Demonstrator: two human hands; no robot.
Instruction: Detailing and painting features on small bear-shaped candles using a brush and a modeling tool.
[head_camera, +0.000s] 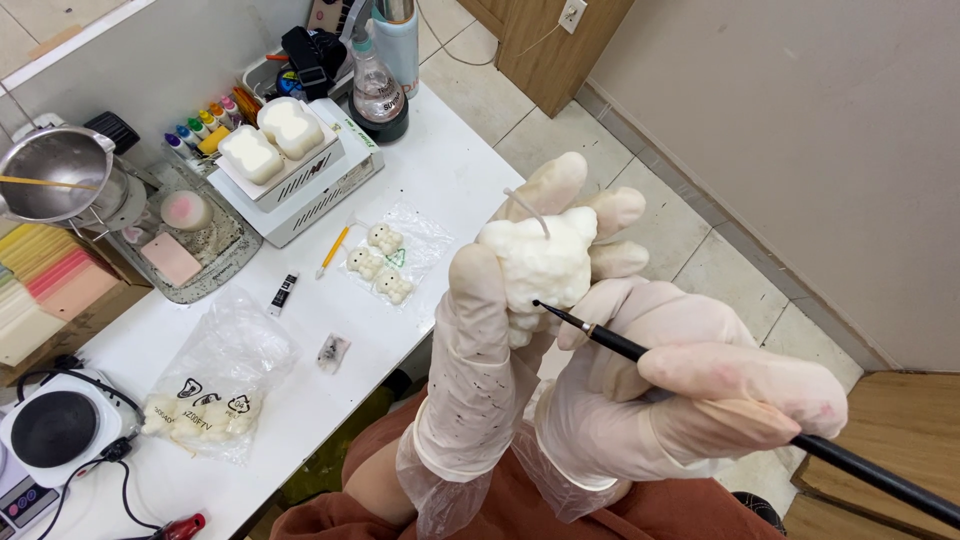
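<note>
Right hand: the gloved right hand pinches a thin black brush, tip touching the candle's front.
Left hand: the gloved left hand grips a white bear-shaped candle from behind, held up over the table edge.
Candle: creamy, lumpy, with a white wick at its top.
Near bag: crumpled clear plastic bag with black triangle marks, small cream figures inside.
Mid bag: flat clear bag under three small white bears.
Small label: black-and-white strip on the white table.
Far box: white box topped with two white moulds.
</note>
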